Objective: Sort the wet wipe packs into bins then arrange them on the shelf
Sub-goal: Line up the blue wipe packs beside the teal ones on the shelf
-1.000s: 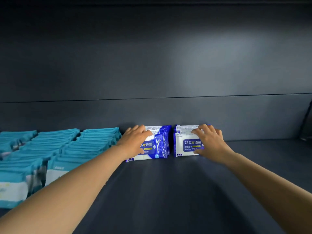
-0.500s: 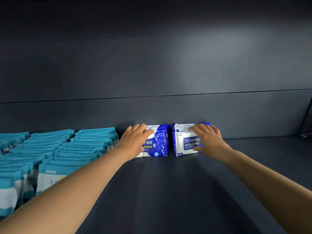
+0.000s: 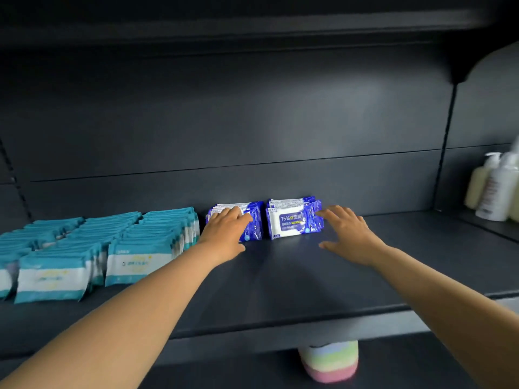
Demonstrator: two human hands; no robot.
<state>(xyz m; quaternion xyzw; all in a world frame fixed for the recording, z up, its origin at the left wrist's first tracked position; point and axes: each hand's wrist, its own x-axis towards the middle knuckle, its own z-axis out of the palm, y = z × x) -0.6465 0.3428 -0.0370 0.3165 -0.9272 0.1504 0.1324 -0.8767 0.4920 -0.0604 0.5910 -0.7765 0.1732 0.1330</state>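
Left hand (image 3: 226,230) lies flat on the left blue packs (image 3: 254,220); right hand (image 3: 346,234), fingers spread, holds nothing beside the right packs (image 3: 292,220).

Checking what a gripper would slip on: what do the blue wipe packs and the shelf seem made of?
Blue wipe packs: thin glossy plastic film, judging by the crinkles and bright glints. Shelf: probably painted metal, dark matte grey, with only a soft sheen and a thin straight front edge.
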